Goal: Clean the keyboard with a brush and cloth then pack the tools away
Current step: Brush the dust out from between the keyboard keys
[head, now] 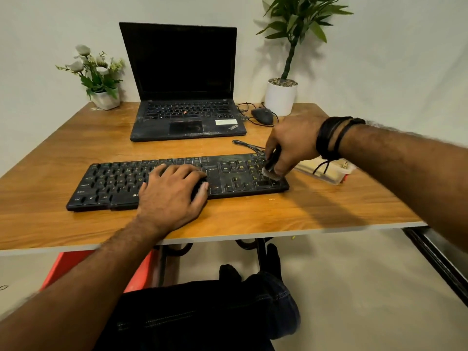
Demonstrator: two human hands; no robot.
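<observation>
Head view — wooden table [76, 153] against white wall [405, 59], left hand [174, 193] flat on keyboard [228, 173], right hand [291, 145] gripping brush [271, 171].

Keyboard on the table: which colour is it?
The keyboard is black with pale key legends, seen in the head view.
</observation>
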